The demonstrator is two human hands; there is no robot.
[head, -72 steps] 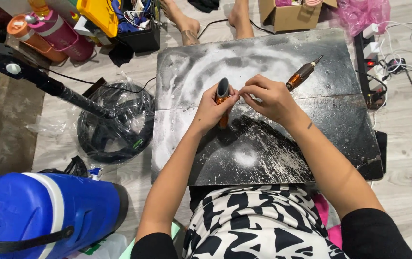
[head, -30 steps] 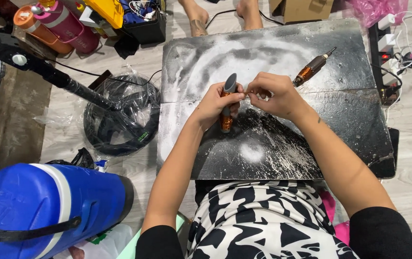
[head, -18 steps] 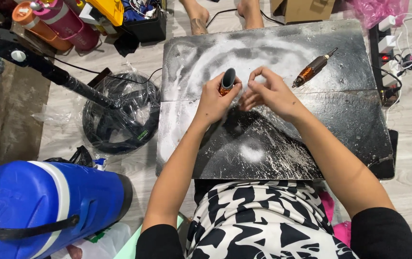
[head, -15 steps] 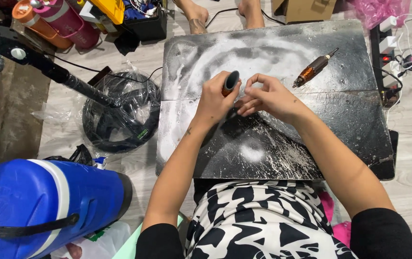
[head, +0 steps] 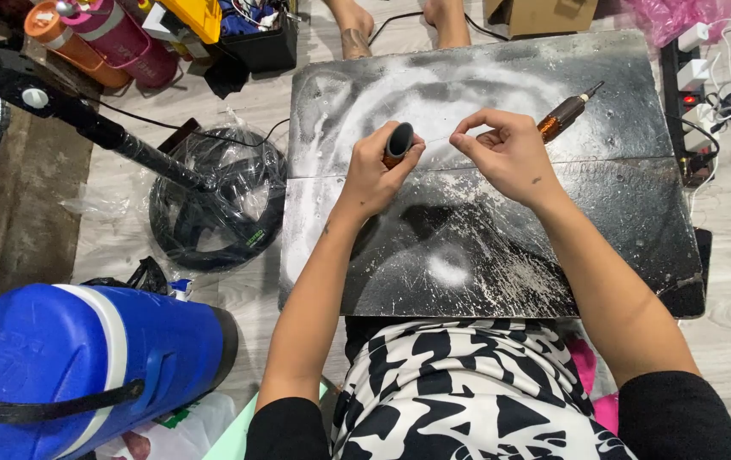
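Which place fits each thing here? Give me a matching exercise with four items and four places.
Things:
1 dark tube
2 brown rotary tool
3 blue cooler jug
4 power strip

Places:
A floor, lower left
B in the left hand
C floor, beyond the board's right edge
D on the black board, beyond the right hand

Pairs: 1-B, 2-D, 3-A, 4-C

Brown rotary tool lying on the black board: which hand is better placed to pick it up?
Right. The right hand hovers beside the brown rotary tool, pinching only something thin, while the left hand grips a dark cylinder, farther away.
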